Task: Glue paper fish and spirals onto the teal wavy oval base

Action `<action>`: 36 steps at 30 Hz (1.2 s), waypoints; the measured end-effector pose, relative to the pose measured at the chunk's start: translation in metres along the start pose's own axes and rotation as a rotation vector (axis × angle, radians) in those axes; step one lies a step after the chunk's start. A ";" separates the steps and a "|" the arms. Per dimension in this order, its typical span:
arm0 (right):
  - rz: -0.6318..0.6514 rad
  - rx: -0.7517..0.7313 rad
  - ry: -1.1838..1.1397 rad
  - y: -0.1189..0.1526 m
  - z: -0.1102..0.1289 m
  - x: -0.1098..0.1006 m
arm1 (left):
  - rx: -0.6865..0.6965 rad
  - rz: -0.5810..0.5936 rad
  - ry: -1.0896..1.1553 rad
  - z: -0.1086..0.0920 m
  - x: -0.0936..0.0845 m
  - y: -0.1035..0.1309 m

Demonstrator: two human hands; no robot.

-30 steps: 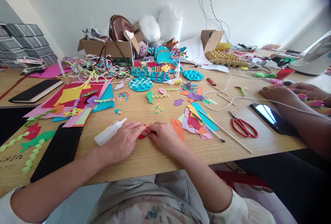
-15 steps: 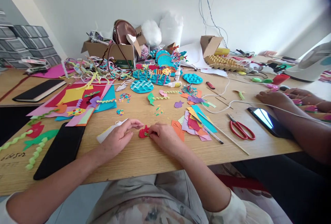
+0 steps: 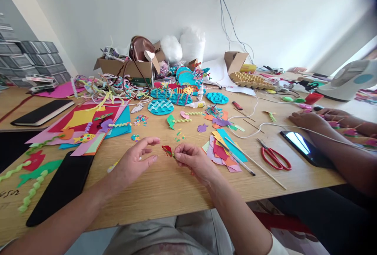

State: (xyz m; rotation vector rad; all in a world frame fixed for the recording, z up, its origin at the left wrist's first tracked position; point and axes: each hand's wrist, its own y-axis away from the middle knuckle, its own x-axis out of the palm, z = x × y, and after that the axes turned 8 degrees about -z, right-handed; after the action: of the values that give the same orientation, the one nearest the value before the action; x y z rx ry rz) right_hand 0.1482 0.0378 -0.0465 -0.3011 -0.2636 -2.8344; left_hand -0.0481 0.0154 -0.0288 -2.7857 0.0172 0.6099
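Observation:
My right hand (image 3: 188, 156) pinches a small red cutout (image 3: 167, 150) with green bits on it, holding it tilted just over the table. Its exact shape is hard to make out at this angle. To its left, my left hand (image 3: 136, 164) is open, thumb and fingers apart, with nothing in it. A white and yellow item (image 3: 113, 166) lies partly hidden behind that hand. Beyond the hands are tiny coloured scraps (image 3: 180, 134), a purple fish cutout (image 3: 202, 128) and a green cutout (image 3: 171, 121) with a wavy yellow-green stem.
Paper pieces (image 3: 216, 151), a pen (image 3: 238, 157), a wooden stick (image 3: 265, 170) and red-handled scissors (image 3: 276, 158) lie to the right. Further right are a phone (image 3: 303, 149) and another person's hands (image 3: 306, 119). A black phone-like slab (image 3: 63, 186) and coloured sheets (image 3: 85, 119) lie left.
The red cutout has been raised from the table and tilted by my right hand. My left hand has opened wider beside it. The camera view has tipped upward a little.

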 end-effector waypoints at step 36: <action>-0.005 0.053 -0.769 0.001 -0.002 0.034 | -0.229 -0.180 0.792 -0.039 0.038 0.000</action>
State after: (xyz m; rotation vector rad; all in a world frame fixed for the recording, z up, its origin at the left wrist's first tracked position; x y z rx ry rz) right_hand 0.1158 0.0275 -0.0404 -1.3647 -0.4817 -2.5724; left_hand 0.0027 0.0066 -0.0103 -3.0010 -0.1441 -0.5827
